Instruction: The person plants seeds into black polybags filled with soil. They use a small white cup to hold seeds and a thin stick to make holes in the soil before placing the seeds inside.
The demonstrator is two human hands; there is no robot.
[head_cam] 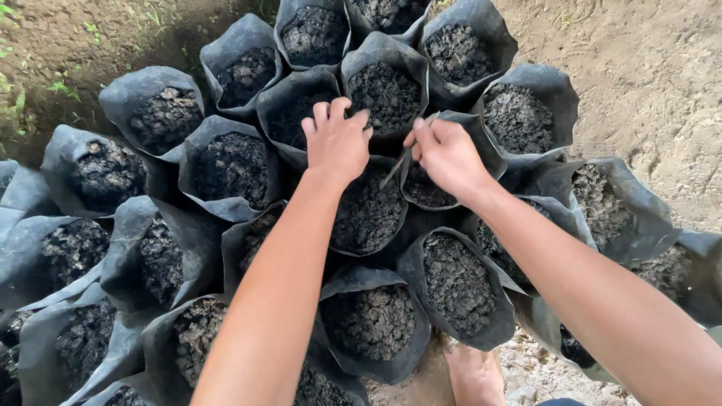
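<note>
Many black plastic grow bags filled with dark crumbly soil stand packed together on bare ground. My left hand (336,140) rests with fingers curled on the rim of a bag (295,113) in the middle of the cluster. My right hand (448,154) pinches a thin stick (394,171), whose lower end points down into the soil of the bag (368,210) just below both hands. The two hands are close together, a few centimetres apart.
Sandy bare earth (647,68) lies to the right and behind. Small green weeds (60,86) grow at the upper left. My bare foot (475,374) stands at the cluster's near edge. Bags crowd the left side up to the frame edge.
</note>
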